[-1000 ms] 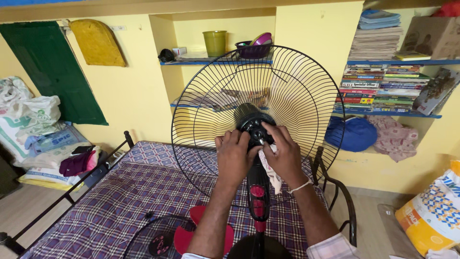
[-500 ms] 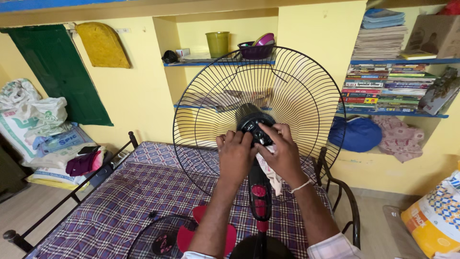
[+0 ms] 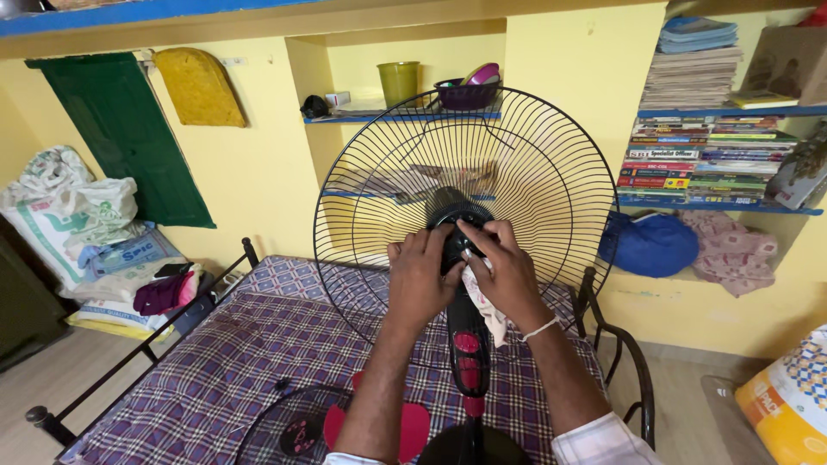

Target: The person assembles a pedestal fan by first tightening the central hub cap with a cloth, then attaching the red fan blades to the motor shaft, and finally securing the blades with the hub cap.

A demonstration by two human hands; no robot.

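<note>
Head view: your left hand (image 3: 419,277) and right hand (image 3: 506,274) both clasp the fan's motor hub (image 3: 454,222), right also clutching a soft rag (image 3: 488,307). Rear wire guard (image 3: 551,172) looks light and bendy, so grip the rigid hub.

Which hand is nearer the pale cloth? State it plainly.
Right. The right hand holds the pale cloth bunched under its palm; the left hand grips the motor hub from the other side.

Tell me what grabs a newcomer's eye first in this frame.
The black wire fan guard fills the centre, standing over a checked bed. At its hub the left hand and right hand press together, the right holding a pale cloth. Red fan blades lie on the bed below.
</note>
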